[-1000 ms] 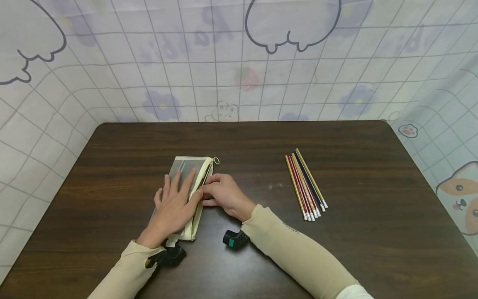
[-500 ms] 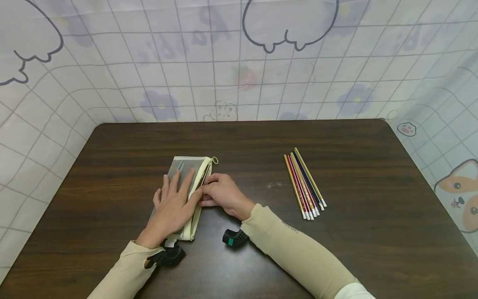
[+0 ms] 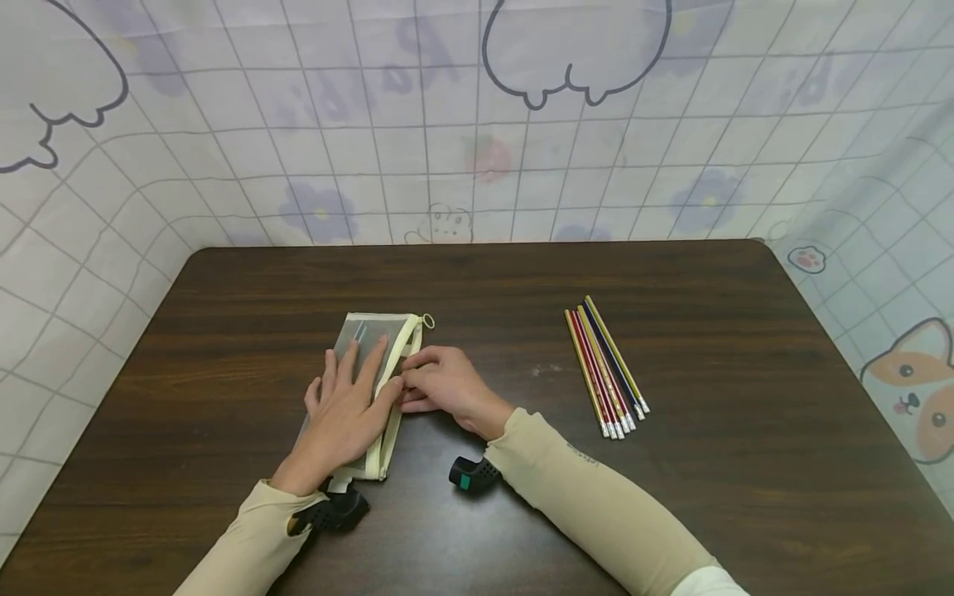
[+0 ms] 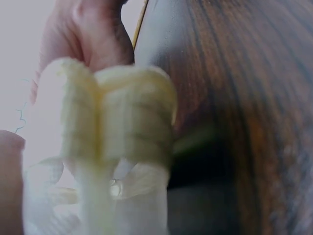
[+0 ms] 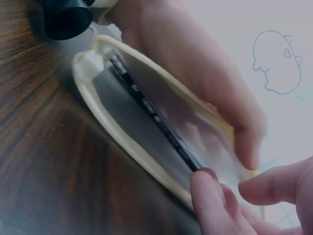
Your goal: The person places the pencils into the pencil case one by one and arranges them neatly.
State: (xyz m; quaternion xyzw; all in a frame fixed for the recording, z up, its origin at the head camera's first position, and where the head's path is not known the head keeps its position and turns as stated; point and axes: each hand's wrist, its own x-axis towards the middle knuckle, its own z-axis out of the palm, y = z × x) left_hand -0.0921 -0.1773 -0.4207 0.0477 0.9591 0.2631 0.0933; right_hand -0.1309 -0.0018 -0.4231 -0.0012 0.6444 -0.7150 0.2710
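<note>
My left hand (image 3: 343, 414) lies flat with spread fingers on a clear pencil case (image 3: 398, 331) with pale yellow edging. The zip side faces right, and its mouth gapes wide in the right wrist view. Inside lie dark pencils (image 5: 151, 115) with white lettering, along the length of the case. The right hand (image 3: 450, 389) is at the mouth, its fingertips (image 5: 208, 188) right at the near end of a dark pencil. Thumb and fingers there stand apart. In the left wrist view the blurred yellow case end (image 4: 132, 112) covers part of the left hand (image 4: 93, 39).
Several pencils (image 3: 604, 372), yellow, red and dark blue, lie side by side on the brown table (image 3: 715, 331), to the right of the hands. A ring zip pull (image 3: 428, 320) sticks out at the far corner of the case. Black wrist cameras sit under both wrists.
The dark line of a pencil along the case mouth, beyond my right fingertips, no longer shows in the head view. Both hands have stayed nearly in place.
</note>
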